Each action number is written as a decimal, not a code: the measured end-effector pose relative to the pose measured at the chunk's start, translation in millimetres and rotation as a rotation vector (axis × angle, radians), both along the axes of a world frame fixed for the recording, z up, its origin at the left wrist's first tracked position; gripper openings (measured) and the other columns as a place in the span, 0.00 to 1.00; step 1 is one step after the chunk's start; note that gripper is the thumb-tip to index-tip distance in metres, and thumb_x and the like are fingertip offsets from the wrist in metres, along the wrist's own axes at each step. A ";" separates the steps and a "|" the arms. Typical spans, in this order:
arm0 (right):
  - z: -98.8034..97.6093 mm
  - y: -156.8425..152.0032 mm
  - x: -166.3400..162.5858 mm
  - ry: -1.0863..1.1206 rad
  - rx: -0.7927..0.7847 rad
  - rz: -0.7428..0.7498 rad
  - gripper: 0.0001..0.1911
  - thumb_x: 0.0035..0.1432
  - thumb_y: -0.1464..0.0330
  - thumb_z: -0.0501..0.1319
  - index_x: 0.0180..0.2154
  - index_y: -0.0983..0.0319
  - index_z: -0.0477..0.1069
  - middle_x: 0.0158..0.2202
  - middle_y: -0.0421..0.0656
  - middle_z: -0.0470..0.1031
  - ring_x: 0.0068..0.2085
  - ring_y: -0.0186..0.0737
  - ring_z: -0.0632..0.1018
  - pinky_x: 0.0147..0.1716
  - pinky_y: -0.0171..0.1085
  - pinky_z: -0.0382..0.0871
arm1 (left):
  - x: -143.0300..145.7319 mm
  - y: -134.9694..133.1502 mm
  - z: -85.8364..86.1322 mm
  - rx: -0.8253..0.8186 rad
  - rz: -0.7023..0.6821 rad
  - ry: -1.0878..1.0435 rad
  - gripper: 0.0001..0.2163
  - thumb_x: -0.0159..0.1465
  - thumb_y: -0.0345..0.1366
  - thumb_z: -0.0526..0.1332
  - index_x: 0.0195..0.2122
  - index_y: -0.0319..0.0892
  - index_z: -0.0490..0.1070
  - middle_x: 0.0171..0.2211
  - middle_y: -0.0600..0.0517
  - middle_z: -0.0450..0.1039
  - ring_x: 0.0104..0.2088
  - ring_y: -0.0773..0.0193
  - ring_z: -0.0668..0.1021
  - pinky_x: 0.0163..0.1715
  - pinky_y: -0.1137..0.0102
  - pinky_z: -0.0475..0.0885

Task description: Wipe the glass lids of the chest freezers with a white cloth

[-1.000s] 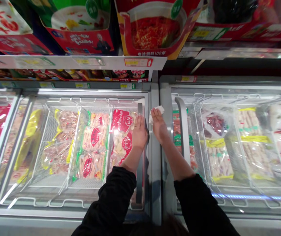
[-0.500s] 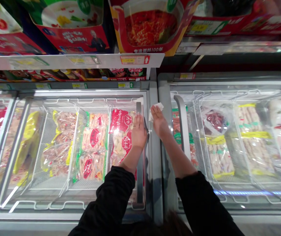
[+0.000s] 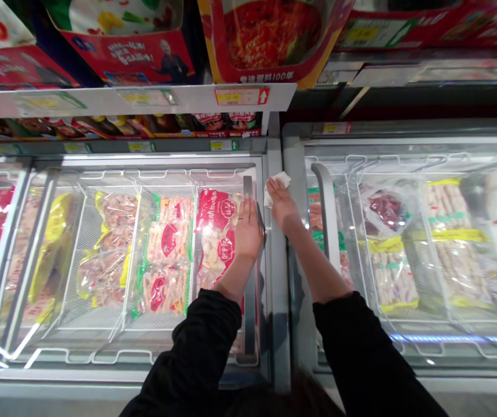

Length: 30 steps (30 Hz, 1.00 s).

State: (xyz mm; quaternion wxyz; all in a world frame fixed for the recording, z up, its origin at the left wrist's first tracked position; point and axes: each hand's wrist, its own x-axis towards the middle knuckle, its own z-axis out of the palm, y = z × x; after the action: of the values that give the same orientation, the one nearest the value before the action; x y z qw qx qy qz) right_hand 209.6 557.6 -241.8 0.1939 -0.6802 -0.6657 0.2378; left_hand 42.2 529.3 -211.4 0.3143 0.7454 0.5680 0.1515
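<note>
Two black sleeves (image 3: 205, 330) stretch over the grey-framed freezers, whose clear lids throw back the shop lights. The left hand (image 3: 248, 229) lies flat, fingers straight and close together, over the straight dark handle (image 3: 249, 307) of the left-side lid; I can't tell whether the palm bears on it. Just beside it, the right hand (image 3: 282, 207) holds one white cloth (image 3: 284, 178) spread beneath its fingers on the grey metal divider (image 3: 279, 324) between the two freezer sections. A corner of the cloth points away and to the right; the visible part slants from near left to far right, but the fingers hide too much to be sure of its long axis. There are two handles at this join, the second a pale curved handle (image 3: 327, 214) on the right-side lid. Under the glass, wire baskets hold bagged food, red bags (image 3: 216, 209) nearest the left hand. Along the left-side back rail I count four price tags (image 3: 223, 145). Farther off, above a white shelf edge (image 3: 196, 97), stand three big printed cartons (image 3: 131, 55).
</note>
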 end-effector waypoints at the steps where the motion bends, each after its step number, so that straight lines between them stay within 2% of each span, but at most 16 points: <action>1: 1.4 -8.5 -1.6 -0.006 0.009 -0.005 0.46 0.61 0.84 0.47 0.78 0.59 0.51 0.79 0.42 0.58 0.80 0.43 0.52 0.79 0.52 0.52 | 0.1 0.4 0.9 -0.007 -0.004 0.004 0.34 0.70 0.20 0.50 0.78 0.36 0.50 0.79 0.37 0.51 0.80 0.51 0.48 0.79 0.52 0.53; 4: 0.4 -15.4 -7.0 -0.034 0.019 -0.077 0.43 0.63 0.83 0.47 0.78 0.62 0.52 0.79 0.44 0.56 0.80 0.46 0.52 0.79 0.51 0.52 | -0.1 0.4 1.1 -0.007 -0.007 0.004 0.32 0.71 0.21 0.50 0.77 0.33 0.52 0.79 0.35 0.51 0.80 0.50 0.48 0.79 0.53 0.53; 9: -7.7 33.4 -7.4 -0.055 -0.005 -0.184 0.43 0.62 0.84 0.46 0.77 0.67 0.56 0.78 0.48 0.58 0.80 0.49 0.52 0.79 0.54 0.53 | -0.5 -2.9 -6.0 0.043 0.004 -0.023 0.37 0.70 0.20 0.50 0.80 0.40 0.46 0.80 0.40 0.51 0.80 0.52 0.48 0.79 0.51 0.55; 13: -3.3 56.7 0.8 -0.066 0.015 -0.105 0.41 0.62 0.83 0.46 0.75 0.70 0.58 0.78 0.51 0.59 0.80 0.48 0.54 0.79 0.51 0.52 | -0.9 -4.2 -10.4 0.110 0.010 -0.005 0.38 0.69 0.20 0.52 0.80 0.42 0.44 0.79 0.42 0.53 0.80 0.54 0.50 0.78 0.52 0.58; 17: 3.7 40.9 9.4 -0.094 -0.028 -0.031 0.44 0.60 0.85 0.47 0.76 0.65 0.58 0.77 0.48 0.61 0.79 0.44 0.57 0.79 0.50 0.54 | -1.4 -2.9 -8.8 0.098 -0.001 0.006 0.38 0.68 0.20 0.52 0.80 0.40 0.46 0.79 0.40 0.53 0.80 0.53 0.49 0.78 0.52 0.57; 20: 7.3 36.2 8.8 -0.123 -0.063 -0.047 0.43 0.61 0.85 0.46 0.76 0.66 0.58 0.78 0.49 0.60 0.79 0.44 0.56 0.78 0.50 0.54 | -1.5 -1.2 -4.9 0.066 -0.013 0.016 0.38 0.68 0.19 0.51 0.79 0.38 0.47 0.79 0.39 0.51 0.80 0.53 0.49 0.78 0.52 0.56; 24: 11.1 61.6 0.2 -0.151 -0.061 -0.107 0.38 0.63 0.85 0.45 0.74 0.77 0.59 0.78 0.56 0.58 0.80 0.47 0.54 0.78 0.47 0.52 | -3.3 -0.8 -0.3 0.043 -0.022 0.004 0.38 0.68 0.19 0.51 0.80 0.40 0.45 0.80 0.41 0.51 0.80 0.54 0.48 0.78 0.51 0.56; 27: 13.8 78.8 -1.9 -0.139 -0.050 -0.112 0.39 0.62 0.86 0.45 0.74 0.74 0.60 0.77 0.55 0.60 0.79 0.47 0.55 0.78 0.49 0.54 | -6.0 -1.3 1.7 0.029 -0.019 -0.016 0.39 0.67 0.19 0.50 0.80 0.42 0.47 0.80 0.43 0.51 0.80 0.57 0.49 0.79 0.54 0.55; 30: 16.2 73.8 2.5 -0.131 -0.027 -0.052 0.41 0.61 0.87 0.46 0.74 0.71 0.61 0.77 0.53 0.61 0.79 0.46 0.56 0.78 0.49 0.55 | -6.3 3.6 2.0 0.022 -0.023 -0.037 0.36 0.69 0.21 0.50 0.79 0.40 0.48 0.80 0.42 0.50 0.80 0.56 0.50 0.79 0.54 0.54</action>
State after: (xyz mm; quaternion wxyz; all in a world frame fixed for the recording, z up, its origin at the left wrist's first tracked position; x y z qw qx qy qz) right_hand 212.1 631.4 -225.6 0.1470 -0.7138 -0.6559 0.1966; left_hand 35.9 532.9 -209.4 0.3181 0.7525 0.5516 0.1678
